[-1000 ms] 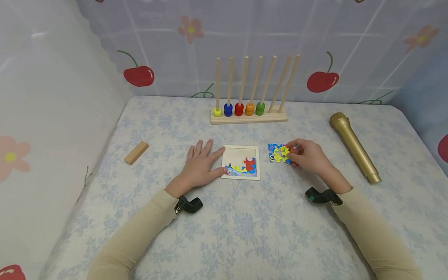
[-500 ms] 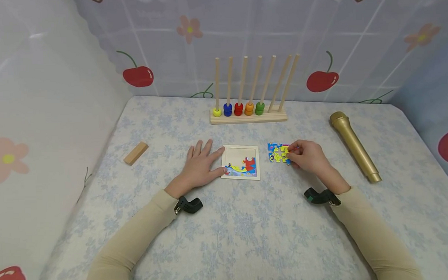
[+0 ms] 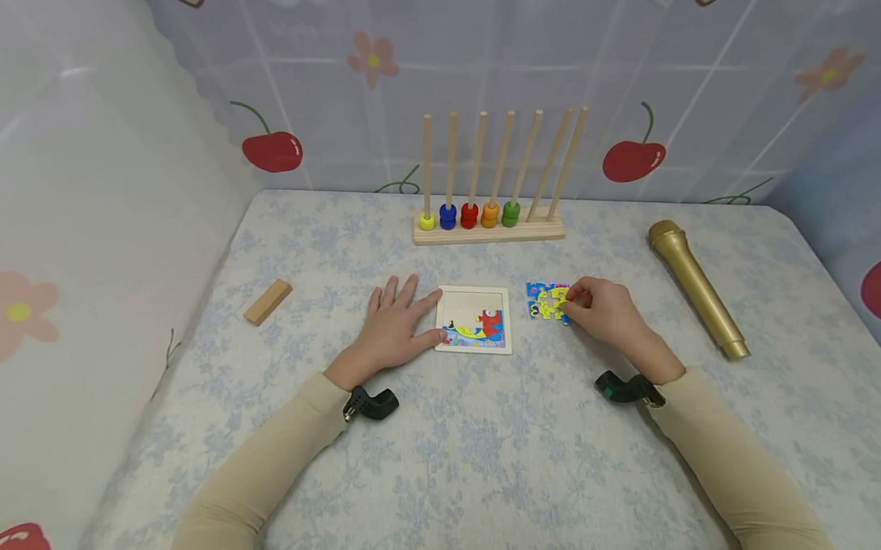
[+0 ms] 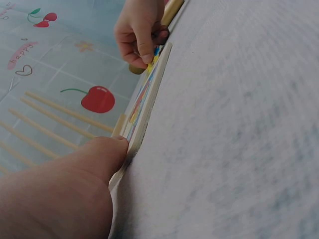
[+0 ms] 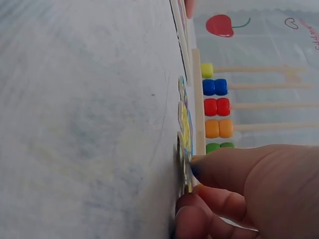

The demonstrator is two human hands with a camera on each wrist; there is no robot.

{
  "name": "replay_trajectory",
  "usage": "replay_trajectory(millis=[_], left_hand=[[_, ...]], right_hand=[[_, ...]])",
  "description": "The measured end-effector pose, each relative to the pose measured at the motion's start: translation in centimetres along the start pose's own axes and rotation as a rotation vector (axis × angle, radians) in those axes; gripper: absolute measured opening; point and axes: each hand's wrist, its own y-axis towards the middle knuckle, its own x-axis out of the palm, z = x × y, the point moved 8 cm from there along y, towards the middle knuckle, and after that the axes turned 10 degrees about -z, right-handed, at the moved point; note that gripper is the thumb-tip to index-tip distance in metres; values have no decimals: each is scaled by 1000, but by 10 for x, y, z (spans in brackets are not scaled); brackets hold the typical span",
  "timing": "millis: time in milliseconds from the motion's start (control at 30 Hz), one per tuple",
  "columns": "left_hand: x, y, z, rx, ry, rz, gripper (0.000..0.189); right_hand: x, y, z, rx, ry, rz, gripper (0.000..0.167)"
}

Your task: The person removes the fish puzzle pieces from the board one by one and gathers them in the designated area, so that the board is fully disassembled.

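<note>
My left hand (image 3: 393, 327) lies spread on the table, its thumb and index fingertip touching the left edge of a square wooden puzzle tray (image 3: 462, 301). Inside the tray, several joined pieces (image 3: 492, 325) in red, yellow and blue fill the bottom and lower right; bare wood shows above. To the right of the tray lies a cluster of loose puzzle pieces (image 3: 543, 302), yellow and blue. My right hand (image 3: 609, 309) pinches a piece at the cluster's right edge between thumb and fingers, which partly cover it. The right wrist view shows the thumb (image 5: 219, 167) against that edge.
Behind the tray stands a wooden peg rack (image 3: 488, 234) with coloured beads on upright rods. A gold microphone (image 3: 698, 289) lies to the right. A small wooden block (image 3: 268, 301) lies at the left. A patterned curtain (image 3: 317, 93) hangs behind the table.
My right hand has shifted slightly left, and the right side of the loose cluster sits closer in. The left hand and the tray have stayed put.
</note>
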Motion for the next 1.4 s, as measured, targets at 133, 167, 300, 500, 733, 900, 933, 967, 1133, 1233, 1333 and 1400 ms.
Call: replay_trajectory(millis=[133, 167, 300, 500, 733, 900, 933, 967, 1133, 1233, 1333, 1400], left_hand=[[1, 1, 0, 2, 5, 1, 72], [1, 1, 0, 3, 6, 2, 72], [1, 1, 0, 4, 8, 4, 72], [1, 0, 1, 0, 12, 0, 73], [1, 0, 0, 0, 9, -7, 72], [0, 0, -1, 1, 6, -12, 72], [0, 0, -1, 1, 7, -11, 72], [0, 0, -1, 2, 7, -10, 72], [0, 0, 0, 3, 5, -10, 72], [0, 0, 0, 0, 4, -11, 72], [0, 0, -1, -2, 5, -11, 72], [0, 0, -1, -4, 6, -11, 72]], right_hand=[[-1, -1, -1, -2, -18, -5, 22], [-1, -1, -1, -7, -22, -8, 23], [-3, -2, -2, -41, -27, -37, 25], [-3, -3, -4, -120, -72, -104, 31], [0, -2, -6, -158, -91, -132, 32], [0, -2, -7, -165, -90, -129, 31], [0, -2, -8, -165, -90, -129, 31], [0, -2, -8, -166, -91, -129, 30], [0, -1, -8, -170, -97, -125, 31], [0, -1, -8, -174, -99, -123, 31], [0, -2, -8, -172, -102, -124, 31], [0, -2, -9, -168, -104, -128, 31]])
